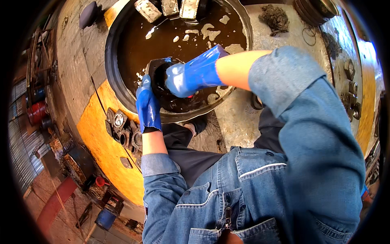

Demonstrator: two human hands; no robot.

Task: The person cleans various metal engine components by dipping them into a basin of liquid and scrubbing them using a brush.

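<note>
Both hands wear glossy blue gloves: the left hand (148, 106) and right hand (191, 75) meet at a black metal part (156, 71) over the dark brown liquid (178, 40) of a black basin (111, 61). The sleeves (308, 134) are faded blue denim. Left of the basin, the surface (99, 134) is yellow.

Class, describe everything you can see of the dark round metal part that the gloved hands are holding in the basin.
The dark round metal part is a blackened, ring-like piece with a wide central opening and a flat rim, wet and grimy. It stands tilted at the near side of the big round black basin, partly sunk in murky brown liquid. The left hand, in a blue rubber glove, grips its lower left edge; the right hand, also blue-gloved, presses into its opening. Its lower half is hidden.
</note>
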